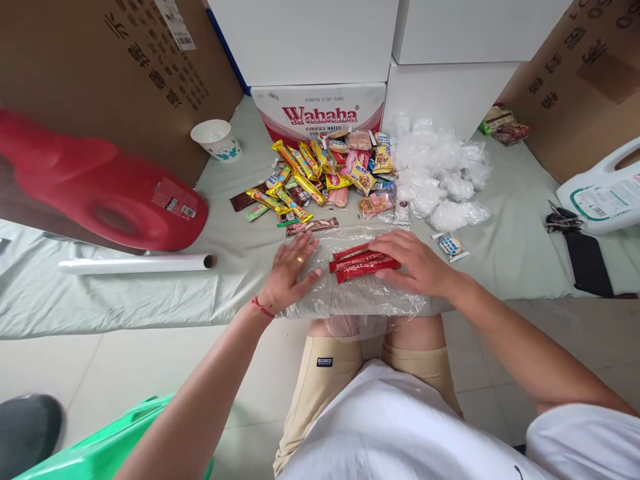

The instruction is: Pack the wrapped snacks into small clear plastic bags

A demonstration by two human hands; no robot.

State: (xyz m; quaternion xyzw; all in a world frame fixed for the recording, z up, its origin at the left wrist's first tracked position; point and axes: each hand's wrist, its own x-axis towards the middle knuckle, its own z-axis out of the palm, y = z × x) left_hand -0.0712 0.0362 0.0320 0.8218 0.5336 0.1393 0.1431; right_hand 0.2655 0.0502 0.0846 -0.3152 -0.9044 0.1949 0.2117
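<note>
Several slim red snack packets [364, 263] lie side by side on a sheet of clear plastic film [360, 301] at the table's front edge. My right hand [417, 265] rests over their right ends, fingers stretched out and thumb apart, touching them. To their left, my left hand [291, 273] lies flat and open on the film, clear of the packets. Beyond the left fingertips is a brown-wrapped snack bar [313, 227]. A small round wrapped biscuit [450, 246] lies past my right hand.
Behind the film are a pile of mixed wrapped snacks [320, 175] and clear plastic bundles [440, 173]. A film roll [137, 264], red jug [107, 193] and paper cup [217, 140] stand left. At right are a white jug [607, 190], keys [564, 219] and black phone [589, 263].
</note>
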